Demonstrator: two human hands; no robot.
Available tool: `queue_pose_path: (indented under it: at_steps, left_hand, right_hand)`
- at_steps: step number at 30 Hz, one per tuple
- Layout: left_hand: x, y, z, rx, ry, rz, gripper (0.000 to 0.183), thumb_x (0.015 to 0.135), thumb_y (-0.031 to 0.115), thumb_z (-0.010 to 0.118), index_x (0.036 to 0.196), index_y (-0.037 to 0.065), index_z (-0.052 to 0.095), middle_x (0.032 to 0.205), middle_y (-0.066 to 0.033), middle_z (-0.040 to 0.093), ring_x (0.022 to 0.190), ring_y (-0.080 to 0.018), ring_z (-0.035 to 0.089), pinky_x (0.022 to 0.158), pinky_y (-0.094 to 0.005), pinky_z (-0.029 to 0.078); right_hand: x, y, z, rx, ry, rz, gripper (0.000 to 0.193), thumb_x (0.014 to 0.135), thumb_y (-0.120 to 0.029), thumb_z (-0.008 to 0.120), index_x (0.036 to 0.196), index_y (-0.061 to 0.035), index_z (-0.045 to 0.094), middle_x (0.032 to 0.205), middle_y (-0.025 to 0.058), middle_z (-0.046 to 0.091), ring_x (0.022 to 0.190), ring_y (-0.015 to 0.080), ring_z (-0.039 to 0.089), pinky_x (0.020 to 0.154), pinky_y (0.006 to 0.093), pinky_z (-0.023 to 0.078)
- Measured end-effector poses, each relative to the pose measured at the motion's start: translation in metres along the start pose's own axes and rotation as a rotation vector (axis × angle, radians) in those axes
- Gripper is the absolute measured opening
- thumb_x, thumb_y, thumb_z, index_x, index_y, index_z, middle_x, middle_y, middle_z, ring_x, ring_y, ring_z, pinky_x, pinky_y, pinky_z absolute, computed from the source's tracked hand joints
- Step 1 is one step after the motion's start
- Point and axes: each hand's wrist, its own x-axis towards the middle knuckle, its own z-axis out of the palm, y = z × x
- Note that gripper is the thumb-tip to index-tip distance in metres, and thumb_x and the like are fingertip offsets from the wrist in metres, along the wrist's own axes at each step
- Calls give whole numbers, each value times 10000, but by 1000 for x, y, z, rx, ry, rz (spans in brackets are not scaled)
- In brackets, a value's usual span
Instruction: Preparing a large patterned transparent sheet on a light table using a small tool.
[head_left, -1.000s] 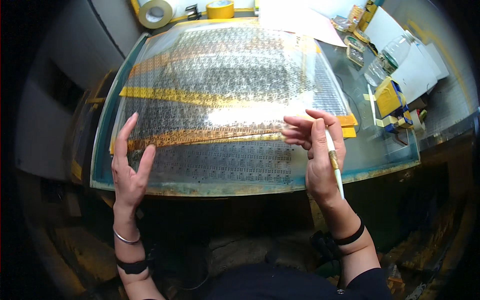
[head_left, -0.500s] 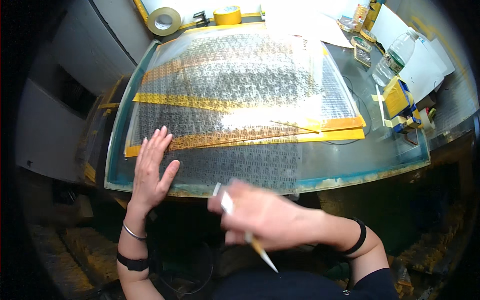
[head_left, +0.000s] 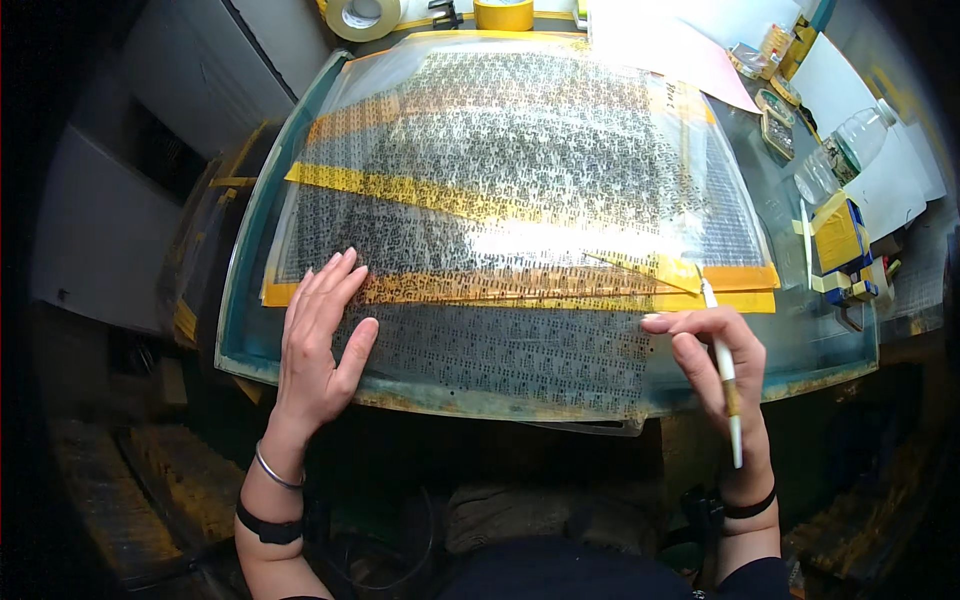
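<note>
My left hand [head_left: 322,335] lies flat, fingers stretched out, on the left part of a clear film sheet [head_left: 500,350] covered with small dark printed marks. The film lies over stacked sheets edged with yellow and orange tape [head_left: 350,180], and its near edge reaches the table's front rim. My right hand [head_left: 725,355] is at the film's right edge, with bent fingers. It holds a slim white pen-shaped tool [head_left: 726,375] with a brown band. The tool's thin tip points away from me, beside the taped corner. Whether the index fingertip touches the film I cannot tell.
Tape rolls [head_left: 503,14] stand at the back edge. At the right are a clear plastic bottle [head_left: 845,150], a yellow and blue tape dispenser [head_left: 842,240], small rolls and white paper [head_left: 885,130]. The table's raised rim [head_left: 800,383] curves along the front.
My right hand has moved right and away from me, from the film's near edge to its right edge, still holding the tool. My left hand stays flat on the film. The view has shifted.
</note>
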Motion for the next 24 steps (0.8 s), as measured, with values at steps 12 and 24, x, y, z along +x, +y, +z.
queue_pose_path:
  at_steps: [12, 24]
  left_hand:
    - [-6, -1, 10, 13, 314, -191, 304, 963, 134, 463, 1200, -34, 551, 1350, -187, 484, 1238, -338, 463, 1051, -412, 348]
    - [-9, 3, 13, 35, 358, -212, 268, 955, 107, 462, 1165, -27, 562, 1306, -180, 518, 1211, -324, 485, 1036, -408, 359]
  right_hand:
    - [4, -8, -2, -193, -27, -24, 82, 863, -7, 640, 943, 1, 652, 914, 107, 702, 867, 195, 673, 833, 306, 512]
    - [-3, -3, -6, 34, 86, 105, 75, 896, -55, 641, 950, -3, 640, 865, 70, 687, 789, 101, 619, 729, 238, 485]
